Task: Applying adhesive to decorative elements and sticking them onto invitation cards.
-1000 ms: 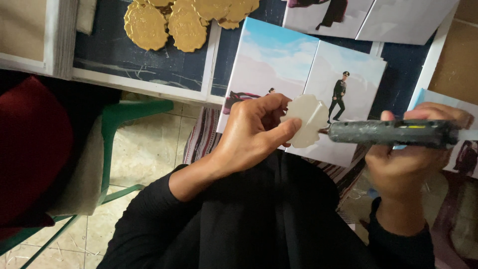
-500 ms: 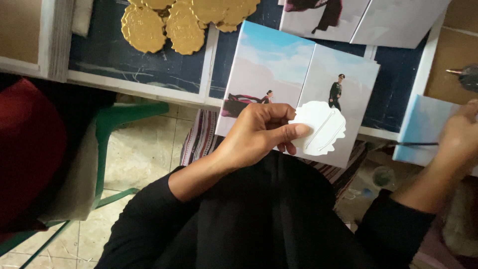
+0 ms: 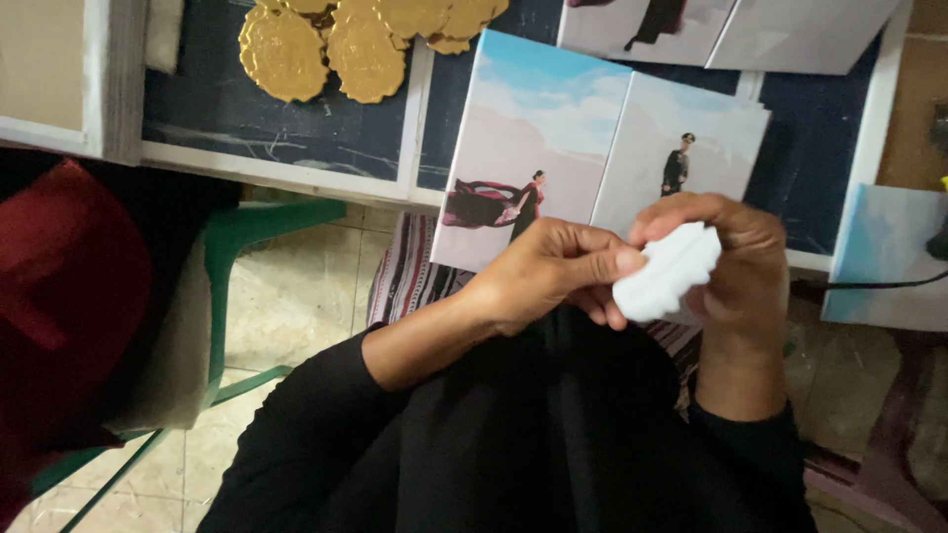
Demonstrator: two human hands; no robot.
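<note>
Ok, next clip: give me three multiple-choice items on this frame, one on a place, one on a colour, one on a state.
1. Where do the scalloped gold discs lie?
A. on the dark board at top left
B. on the green chair
C. on the floor tiles

2. What colour is the scalloped piece in the hands?
A. gold
B. white
C. red

3. How is that piece held?
A. by the left hand alone
B. by the right hand alone
C. by both hands

Answers:
1 A, the discs rest on the dark board beside the photo prints.
2 B, it is plain white, unlike the gold ones.
3 C, the left thumb presses one edge and the right fingers curl over the other.
</note>
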